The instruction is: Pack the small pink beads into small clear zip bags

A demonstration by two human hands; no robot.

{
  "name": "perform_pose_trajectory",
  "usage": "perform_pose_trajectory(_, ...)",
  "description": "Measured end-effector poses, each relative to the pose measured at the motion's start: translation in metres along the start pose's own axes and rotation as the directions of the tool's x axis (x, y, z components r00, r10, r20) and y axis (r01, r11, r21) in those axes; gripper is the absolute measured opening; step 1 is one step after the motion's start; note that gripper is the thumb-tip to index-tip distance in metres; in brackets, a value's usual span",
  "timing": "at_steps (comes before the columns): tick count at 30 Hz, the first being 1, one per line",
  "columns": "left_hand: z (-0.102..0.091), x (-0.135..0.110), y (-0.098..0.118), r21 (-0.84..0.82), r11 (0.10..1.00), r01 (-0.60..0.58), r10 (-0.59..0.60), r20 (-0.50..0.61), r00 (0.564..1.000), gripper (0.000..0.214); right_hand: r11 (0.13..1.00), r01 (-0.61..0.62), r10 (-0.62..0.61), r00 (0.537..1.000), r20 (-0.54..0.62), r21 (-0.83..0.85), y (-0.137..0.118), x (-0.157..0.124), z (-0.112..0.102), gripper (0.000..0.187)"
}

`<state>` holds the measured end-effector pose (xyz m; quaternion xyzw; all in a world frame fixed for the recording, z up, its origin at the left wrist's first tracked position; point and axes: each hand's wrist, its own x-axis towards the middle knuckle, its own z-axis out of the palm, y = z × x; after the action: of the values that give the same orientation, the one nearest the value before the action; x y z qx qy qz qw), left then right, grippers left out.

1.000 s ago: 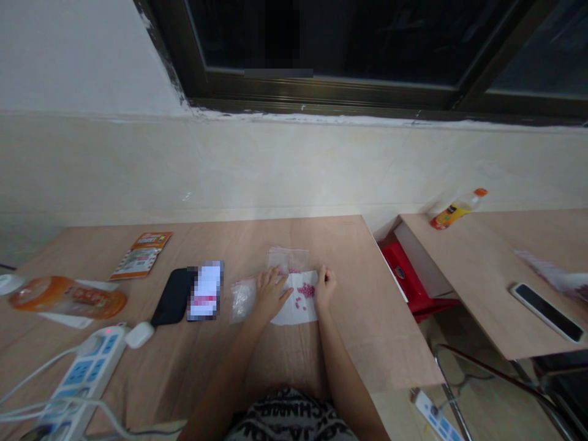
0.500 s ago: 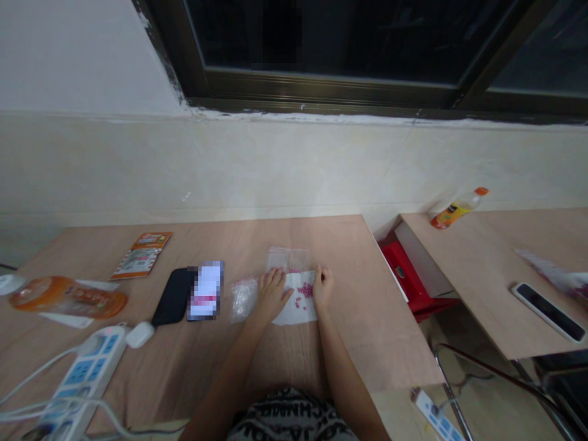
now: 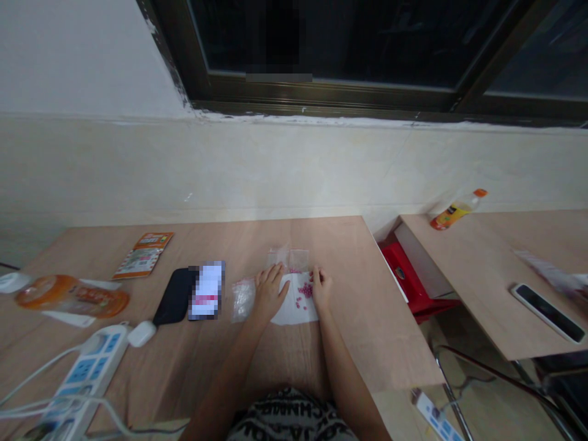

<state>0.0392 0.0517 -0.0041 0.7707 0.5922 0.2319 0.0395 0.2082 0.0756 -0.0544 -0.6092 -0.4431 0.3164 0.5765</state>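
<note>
A white sheet of paper (image 3: 294, 313) lies on the table before me, with several small pink-red beads (image 3: 305, 290) gathered on its right half and a few scattered lower down. My left hand (image 3: 270, 297) rests flat over the sheet's left edge, fingers stretched out and thumb apart. At the sheet's right edge, close beside the beads, my right hand (image 3: 322, 288) has its fingers curled into a pinch; whatever is between them is too small to see. Behind the sheet lies a clear plastic bag (image 3: 299, 257). Another clear bag (image 3: 242, 300), with whitish contents, sits left of my left hand.
To the left are a lit phone (image 3: 206, 291), a black phone-like slab (image 3: 175, 296), an orange packet (image 3: 143, 254), an orange-labelled bottle (image 3: 73, 297) on its side and a power strip (image 3: 87, 380) with cables. A second table (image 3: 496, 245) stands right, across a gap.
My left hand's fingers have shifted slightly up and left, toward the back bag. My right fingers have moved a little left, toward the beads.
</note>
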Motion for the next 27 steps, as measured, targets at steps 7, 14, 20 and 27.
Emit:
perform_pose_trajectory(7, -0.027, 0.006, 0.006, -0.185, 0.982, 0.048, -0.092, -0.241, 0.966, 0.034, 0.998, -0.018, 0.017, 0.999, 0.03, 0.058, -0.002, -0.001, 0.001, 0.056)
perform_pose_trajectory(14, -0.044, 0.009, 0.007, -0.665, 0.734, 0.139, -0.441, -0.311, 0.842, 0.029, 0.97, -0.097, 0.101, 0.995, -0.006, 0.221, -0.006, 0.0, 0.002, 0.061)
perform_pose_trajectory(20, -0.05, 0.013, 0.013, -0.906, 0.389, 0.169, -0.644, -0.137, 0.752, 0.034, 0.87, -0.213, 0.208, 0.976, 0.06, 0.445, -0.015, 0.002, 0.002, 0.077)
perform_pose_trajectory(27, -0.059, 0.014, 0.02, -0.97, 0.087, 0.229, -0.65, 0.119, 0.751, 0.043, 0.88, -0.153, 0.143, 0.988, 0.055, 0.449, -0.026, 0.01, -0.005, 0.065)
